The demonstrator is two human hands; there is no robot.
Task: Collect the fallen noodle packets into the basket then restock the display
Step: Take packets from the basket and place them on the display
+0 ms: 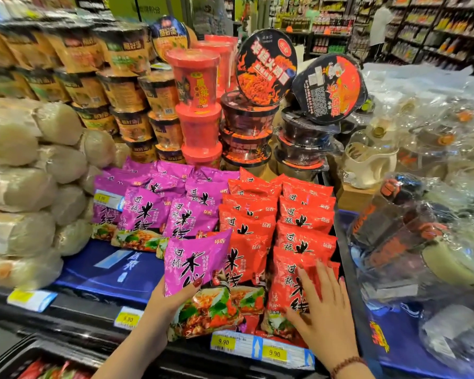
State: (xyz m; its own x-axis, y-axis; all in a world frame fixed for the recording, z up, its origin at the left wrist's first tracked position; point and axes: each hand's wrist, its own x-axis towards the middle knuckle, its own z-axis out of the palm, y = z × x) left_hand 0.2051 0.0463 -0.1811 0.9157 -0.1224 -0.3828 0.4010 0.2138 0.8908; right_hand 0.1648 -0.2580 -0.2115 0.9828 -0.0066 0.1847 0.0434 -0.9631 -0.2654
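Display shelf (99,266) | left hand (170,295) grasps one purple packet (195,266) | right hand (323,305) flat on one red packet (286,272)

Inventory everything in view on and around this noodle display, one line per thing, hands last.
purple packets: about ten, purple, front shelf, left of centre
held purple packet: one, purple, front edge
red packets: many, red, two columns right of the purple ones
red cups: several, red, stacked behind the packets
black bowls: two stacks, black with flames, right of the cups; two tilted on top
brown bowls: many, brown-orange, back left
pale bagged bundles: many, whitish, far left
price tags: several, yellow, shelf edge
clear-wrapped goods: many, mixed, right
left grip: holds the held purple packet
right grip: flat on the front red packet
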